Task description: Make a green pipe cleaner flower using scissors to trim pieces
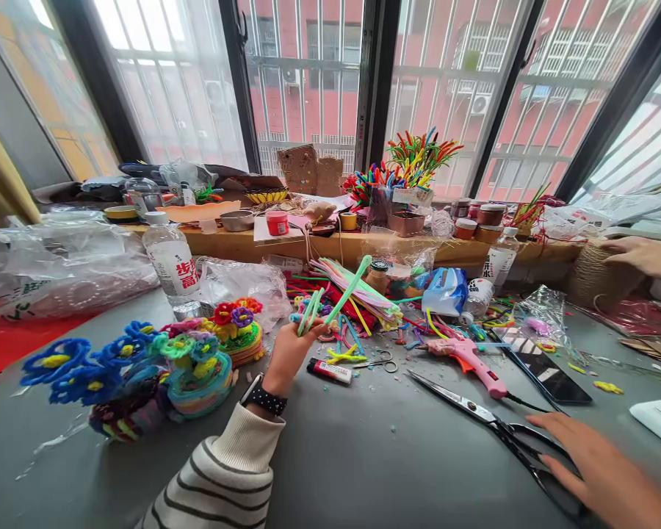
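Observation:
My left hand [293, 351], with a dark watch band on the wrist, is closed round several light green pipe cleaners [352, 292] above the grey table. Just beyond it lies a loose pile of coloured pipe cleaners [358, 290]. A black and red glue stick [329, 370] is to its right, with small scissors [384, 361] behind. At the lower right, my right hand [589, 459] has its fingers apart over the handles of large black scissors [490, 419]; whether it touches them is unclear. The scissors' closed blades point up and left.
Pipe-cleaner flower pots [198, 386] stand on the left by a water bottle [170, 264]. A pink glue gun [468, 360] and a phone [545, 367] lie at the right. Another person's hand [647, 255] is at a twine spool [592, 275]. A cluttered wooden ledge [242, 241] runs behind.

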`<action>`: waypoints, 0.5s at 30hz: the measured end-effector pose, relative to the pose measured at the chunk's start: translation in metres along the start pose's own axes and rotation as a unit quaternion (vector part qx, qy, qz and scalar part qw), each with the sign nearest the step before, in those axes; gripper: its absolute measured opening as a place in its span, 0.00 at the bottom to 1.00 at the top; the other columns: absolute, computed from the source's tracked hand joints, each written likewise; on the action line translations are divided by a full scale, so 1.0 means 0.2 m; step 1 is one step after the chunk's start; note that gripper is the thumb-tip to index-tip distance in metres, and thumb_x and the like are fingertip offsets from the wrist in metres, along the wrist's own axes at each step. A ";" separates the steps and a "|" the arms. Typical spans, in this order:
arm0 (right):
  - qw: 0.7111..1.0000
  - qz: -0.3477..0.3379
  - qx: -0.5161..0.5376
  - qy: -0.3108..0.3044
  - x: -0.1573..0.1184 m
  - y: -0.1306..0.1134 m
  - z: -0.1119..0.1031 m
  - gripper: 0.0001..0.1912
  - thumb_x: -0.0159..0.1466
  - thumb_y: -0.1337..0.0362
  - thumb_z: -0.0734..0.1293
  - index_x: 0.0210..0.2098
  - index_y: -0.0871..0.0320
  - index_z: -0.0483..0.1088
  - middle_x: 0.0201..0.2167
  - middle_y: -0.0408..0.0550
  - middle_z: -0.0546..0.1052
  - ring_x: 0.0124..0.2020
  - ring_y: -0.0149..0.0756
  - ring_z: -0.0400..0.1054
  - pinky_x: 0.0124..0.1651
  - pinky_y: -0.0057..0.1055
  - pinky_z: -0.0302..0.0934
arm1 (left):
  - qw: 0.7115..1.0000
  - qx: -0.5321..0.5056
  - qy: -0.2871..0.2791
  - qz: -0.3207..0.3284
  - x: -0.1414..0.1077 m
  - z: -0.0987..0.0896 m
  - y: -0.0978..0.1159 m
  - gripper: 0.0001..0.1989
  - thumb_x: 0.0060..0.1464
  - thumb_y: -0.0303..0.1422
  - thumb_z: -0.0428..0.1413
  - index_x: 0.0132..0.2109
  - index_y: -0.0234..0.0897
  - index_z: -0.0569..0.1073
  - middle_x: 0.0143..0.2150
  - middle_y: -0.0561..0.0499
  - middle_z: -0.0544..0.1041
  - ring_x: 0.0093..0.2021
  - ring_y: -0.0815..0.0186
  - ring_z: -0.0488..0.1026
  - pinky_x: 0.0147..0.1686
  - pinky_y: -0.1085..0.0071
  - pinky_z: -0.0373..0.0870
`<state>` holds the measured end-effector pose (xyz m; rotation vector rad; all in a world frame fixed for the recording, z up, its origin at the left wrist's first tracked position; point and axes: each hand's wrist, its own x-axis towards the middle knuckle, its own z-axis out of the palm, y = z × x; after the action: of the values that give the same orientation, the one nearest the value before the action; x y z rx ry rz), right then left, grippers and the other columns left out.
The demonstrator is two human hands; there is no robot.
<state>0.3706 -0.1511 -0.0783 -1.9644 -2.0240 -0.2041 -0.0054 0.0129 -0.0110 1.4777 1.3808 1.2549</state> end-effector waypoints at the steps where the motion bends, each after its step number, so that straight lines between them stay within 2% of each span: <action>1: 1.000 -0.016 -0.007 -0.012 -0.01 0.03 0.02 0.15 0.47 0.61 0.60 0.32 0.57 0.71 0.34 0.54 0.75 0.34 0.47 0.70 0.36 0.40 0.66 | 1.000 -0.027 -0.005 -0.015 0.00 0.00 0.01 0.14 0.34 0.39 0.58 0.28 0.32 0.74 0.21 0.52 0.70 0.21 0.72 0.62 0.22 0.75 0.56; 6: 0.999 -0.021 -0.019 -0.039 0.00 0.02 0.06 0.15 0.48 0.66 0.58 0.34 0.57 0.70 0.35 0.51 0.74 0.36 0.42 0.69 0.38 0.37 0.65 | 0.987 -0.129 -0.049 -0.082 -0.02 0.00 0.04 0.20 0.32 0.38 0.59 0.35 0.30 0.73 0.16 0.58 0.62 0.15 0.79 0.47 0.16 0.77 0.42; 10: 0.998 -0.003 -0.026 -0.051 0.04 0.00 0.05 0.16 0.46 0.69 0.59 0.34 0.58 0.69 0.35 0.51 0.73 0.36 0.41 0.69 0.39 0.37 0.63 | 0.973 -0.196 -0.069 -0.102 -0.02 -0.01 0.04 0.21 0.31 0.38 0.60 0.35 0.29 0.73 0.18 0.58 0.61 0.15 0.81 0.45 0.15 0.78 0.40; 15: 0.997 0.003 -0.013 -0.078 0.07 0.01 0.03 0.16 0.44 0.69 0.60 0.33 0.58 0.69 0.34 0.52 0.73 0.34 0.41 0.69 0.38 0.35 0.63 | 0.970 -0.207 -0.070 -0.105 -0.03 -0.01 0.05 0.20 0.34 0.36 0.59 0.36 0.28 0.71 0.18 0.58 0.62 0.15 0.81 0.46 0.15 0.78 0.40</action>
<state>0.3706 -0.1363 -0.0807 -2.0610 -2.1199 -0.0761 -0.0049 0.0060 -0.0024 1.0809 1.0698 1.1902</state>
